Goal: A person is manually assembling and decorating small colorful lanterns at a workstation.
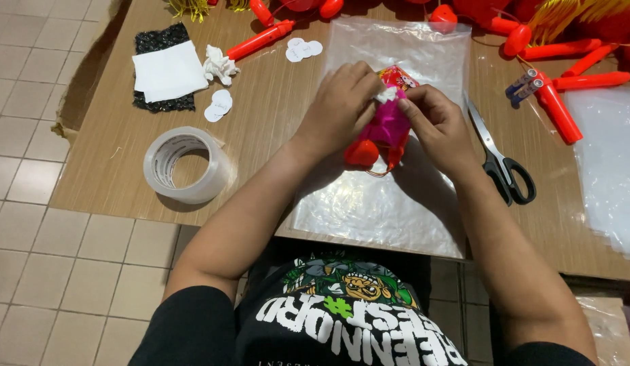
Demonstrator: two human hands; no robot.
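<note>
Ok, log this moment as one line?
left hand: holds pink paper bundle | right hand: pinches its white top | under: clear plastic bag | beside: scissors, tape roll

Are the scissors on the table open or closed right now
Closed. The scissors lie flat on the table beside the right hand, blades together in one line, black handles side by side.

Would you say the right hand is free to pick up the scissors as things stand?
Probably not straight away: the right hand is pinching the pink bundle together with the left hand. The scissors lie uncovered beside it.
</note>
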